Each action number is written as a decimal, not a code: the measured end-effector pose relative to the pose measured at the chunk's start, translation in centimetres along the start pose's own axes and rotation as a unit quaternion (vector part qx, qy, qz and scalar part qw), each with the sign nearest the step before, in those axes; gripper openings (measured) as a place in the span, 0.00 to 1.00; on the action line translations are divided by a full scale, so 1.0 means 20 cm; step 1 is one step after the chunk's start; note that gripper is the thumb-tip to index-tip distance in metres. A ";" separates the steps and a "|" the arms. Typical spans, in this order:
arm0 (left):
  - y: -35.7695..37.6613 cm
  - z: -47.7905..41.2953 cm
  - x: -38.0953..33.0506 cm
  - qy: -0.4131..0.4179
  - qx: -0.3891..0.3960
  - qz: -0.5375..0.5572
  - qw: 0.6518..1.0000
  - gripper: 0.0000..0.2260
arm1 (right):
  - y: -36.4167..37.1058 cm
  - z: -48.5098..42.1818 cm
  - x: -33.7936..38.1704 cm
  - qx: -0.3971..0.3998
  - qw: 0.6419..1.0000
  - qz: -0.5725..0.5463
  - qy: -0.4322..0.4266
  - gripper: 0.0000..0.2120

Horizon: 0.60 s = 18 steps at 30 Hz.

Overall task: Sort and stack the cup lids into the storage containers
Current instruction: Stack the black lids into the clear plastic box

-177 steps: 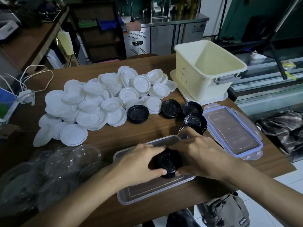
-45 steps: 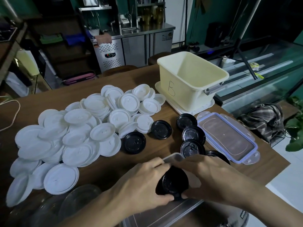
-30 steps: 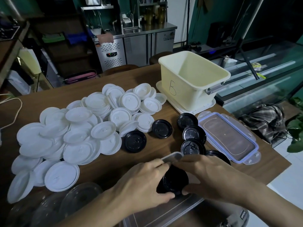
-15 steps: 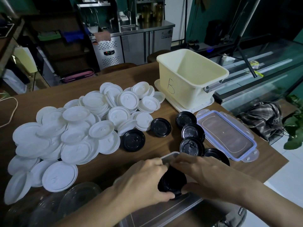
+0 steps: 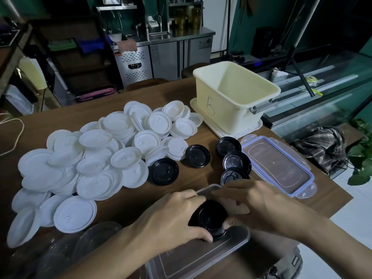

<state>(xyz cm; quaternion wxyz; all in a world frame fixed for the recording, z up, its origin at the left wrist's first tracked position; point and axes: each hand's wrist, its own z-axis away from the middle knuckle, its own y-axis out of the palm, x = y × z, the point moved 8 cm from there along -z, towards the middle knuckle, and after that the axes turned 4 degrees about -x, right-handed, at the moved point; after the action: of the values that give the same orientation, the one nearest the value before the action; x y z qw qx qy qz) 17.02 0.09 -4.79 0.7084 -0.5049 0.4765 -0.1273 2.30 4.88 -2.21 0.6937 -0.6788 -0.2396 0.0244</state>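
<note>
A stack of black cup lids [image 5: 210, 216] sits in a clear rectangular container [image 5: 197, 256] at the table's near edge. My left hand [image 5: 171, 216] grips the stack from the left, and my right hand [image 5: 259, 204] grips it from the right. Several loose black lids [image 5: 165, 171] lie on the table beyond the container. A big heap of white lids [image 5: 96, 158] covers the left and middle of the table. Clear dome lids [image 5: 80, 244] lie at the near left.
A cream tub [image 5: 231, 97] marked B stands on its lid at the far right. The container's blue-rimmed clear lid [image 5: 277, 164] lies flat at the right. The wooden table's [image 5: 161, 93] right edge drops to a floor with a checked cloth [image 5: 320, 146].
Both hands have stayed on the black stack in the container, shifting their fingers around it. The view has drifted slightly; the other lids have not moved.
</note>
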 end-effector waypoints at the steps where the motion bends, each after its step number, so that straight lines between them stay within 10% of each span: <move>1: -0.03 0.01 -0.01 0.008 -0.014 0.014 1.000 0.31 | -0.02 -0.01 -0.01 -0.015 1.000 -0.019 0.000 0.29; 9: -0.32 -0.07 0.24 -0.026 -0.187 0.048 0.981 0.09 | -0.11 -0.23 -0.23 -0.106 0.988 -0.097 0.058 0.15; 18: -0.15 -0.17 0.47 -0.003 -0.095 -0.160 0.983 0.11 | 0.11 -0.55 -0.39 -0.091 0.993 0.010 0.073 0.16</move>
<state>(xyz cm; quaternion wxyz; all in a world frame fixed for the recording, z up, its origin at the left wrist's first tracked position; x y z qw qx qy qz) 20.03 -9.45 -7.44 0.6293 -0.6402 0.3970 -0.1913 0.10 -8.05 -6.16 0.6441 -0.7417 -0.1829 -0.0402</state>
